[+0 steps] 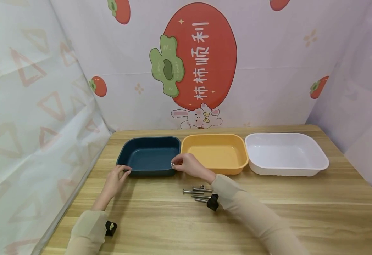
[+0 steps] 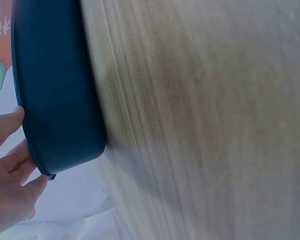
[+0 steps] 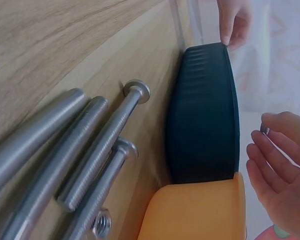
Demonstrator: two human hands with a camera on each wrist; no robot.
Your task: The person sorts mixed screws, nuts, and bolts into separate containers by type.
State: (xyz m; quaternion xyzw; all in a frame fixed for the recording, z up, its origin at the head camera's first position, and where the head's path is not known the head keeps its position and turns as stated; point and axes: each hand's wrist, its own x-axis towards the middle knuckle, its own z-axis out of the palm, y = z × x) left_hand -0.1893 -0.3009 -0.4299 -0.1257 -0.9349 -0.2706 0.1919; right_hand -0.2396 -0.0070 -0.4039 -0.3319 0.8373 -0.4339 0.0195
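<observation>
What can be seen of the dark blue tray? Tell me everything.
The dark blue tray is a shallow rectangular dish with rounded corners and a thin rim, plastic by its look and holding nothing visible. It sits upright on the wooden table, leftmost of three. The left hand touches its near left corner; the right hand holds a small metal piece at its near right corner.

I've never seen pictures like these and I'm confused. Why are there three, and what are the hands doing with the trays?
A person wears three cameras: one on the head, one on each wrist. The head view shows a wooden table with three trays in a row: a dark blue tray, a yellow tray and a white tray. The left hand touches the blue tray's near corner. The right hand pinches a small metal nut at the blue tray's edge. Several long metal bolts lie on the table by the right wrist. The wrist views show the same things close up and tilted.
</observation>
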